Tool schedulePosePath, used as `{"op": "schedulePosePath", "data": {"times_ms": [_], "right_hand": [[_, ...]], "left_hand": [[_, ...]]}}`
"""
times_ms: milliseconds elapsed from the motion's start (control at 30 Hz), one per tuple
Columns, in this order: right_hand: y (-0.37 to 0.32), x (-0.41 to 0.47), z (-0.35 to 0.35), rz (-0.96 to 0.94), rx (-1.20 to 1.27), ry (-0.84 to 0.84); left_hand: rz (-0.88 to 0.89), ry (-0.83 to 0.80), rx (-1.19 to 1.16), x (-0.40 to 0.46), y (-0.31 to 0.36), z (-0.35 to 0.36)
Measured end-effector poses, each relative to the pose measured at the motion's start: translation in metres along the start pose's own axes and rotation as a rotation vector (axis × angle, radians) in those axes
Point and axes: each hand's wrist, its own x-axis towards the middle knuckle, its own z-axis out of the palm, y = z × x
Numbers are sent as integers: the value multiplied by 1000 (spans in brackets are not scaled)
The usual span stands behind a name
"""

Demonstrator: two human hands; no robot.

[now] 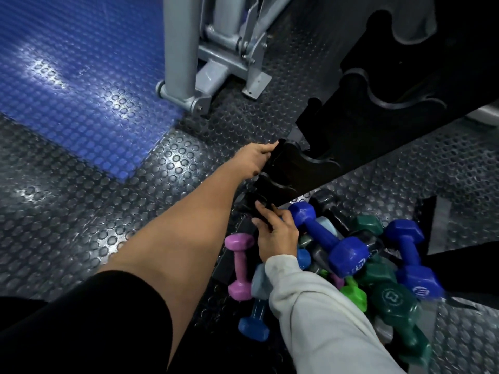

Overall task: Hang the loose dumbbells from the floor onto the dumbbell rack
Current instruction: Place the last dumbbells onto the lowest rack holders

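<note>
Hiding behind rack (318, 168), left hand (256, 157) fingertips, seemingly.

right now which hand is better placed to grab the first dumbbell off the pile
Right. The right hand sits at the rack's lower end, directly beside the blue dumbbell on the pile. The left hand grips the rack's edge higher up, farther from the pile.
</note>
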Motion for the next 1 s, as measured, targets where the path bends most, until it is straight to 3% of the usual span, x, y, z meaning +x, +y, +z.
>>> {"op": "schedulePosePath", "data": {"times_ms": [133,267,367,433,567,633,733,833,933,1000], "right_hand": [[-7,5,-11,32,-39,-80],[-23,7,-27,61,-113,-188],[-33,10,-50,26,-158,-299],[-34,13,-69,66,-149,-238],[-32,25,-100,327,-25,64],[-31,38,-107,348,14,107],[-29,64,-108,326,56,56],[-20,99,-99,379,84,-137],[5,144,-80,586,334,-209],[68,193,-49,674,547,-211]], "left_hand": [[61,1,77,-13,-6,-10],[116,392,164,-58,-31,6],[158,521,223,-100,-63,24],[120,546,231,-132,-80,36],[56,484,257,-163,-94,52],[55,467,231,-157,-92,54],[-22,450,216,-137,-87,58],[-19,549,144,-118,-90,59],[-26,588,67,-110,-88,55],[-48,595,79,-105,-86,51]]}}
